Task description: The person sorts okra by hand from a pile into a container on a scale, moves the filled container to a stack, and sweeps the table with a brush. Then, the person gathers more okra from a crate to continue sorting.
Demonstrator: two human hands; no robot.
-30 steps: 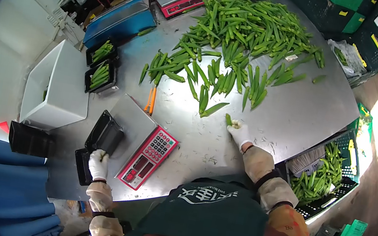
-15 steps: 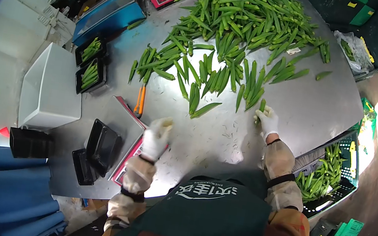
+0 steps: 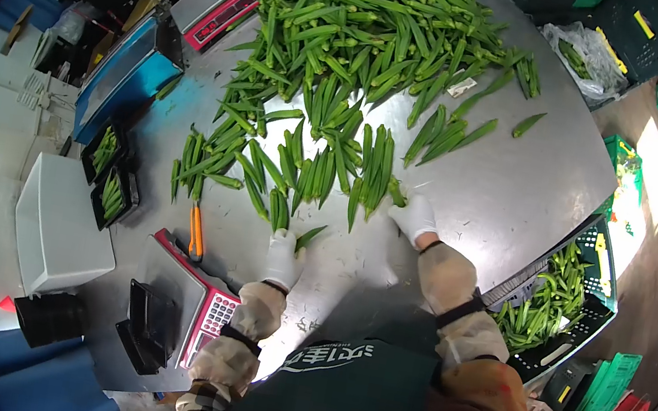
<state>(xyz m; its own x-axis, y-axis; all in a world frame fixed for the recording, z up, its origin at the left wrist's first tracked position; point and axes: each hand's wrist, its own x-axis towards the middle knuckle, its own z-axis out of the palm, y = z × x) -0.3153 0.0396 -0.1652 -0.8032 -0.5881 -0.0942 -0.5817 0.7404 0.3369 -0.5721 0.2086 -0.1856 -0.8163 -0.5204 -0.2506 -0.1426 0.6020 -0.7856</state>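
Two white-gloved hands work at a steel table [image 3: 514, 193] strewn with okra [image 3: 359, 28]. The left hand [image 3: 284, 255] rests on the near ends of a row of pods [image 3: 280, 210]; its grip cannot be told. The right hand [image 3: 414, 217], fingers curled, pinches a single pod [image 3: 395, 190] beside that row. A scale [image 3: 195, 305] sits near the left forearm.

okra pile [image 3: 356, 45] behind scale [image 3: 186, 304], trays [image 3: 147, 332] left, crate [image 3: 556, 304] right

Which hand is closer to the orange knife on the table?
Left. The white-gloved left hand is near the orange-handled utility knife; the right hand lies beyond the left.
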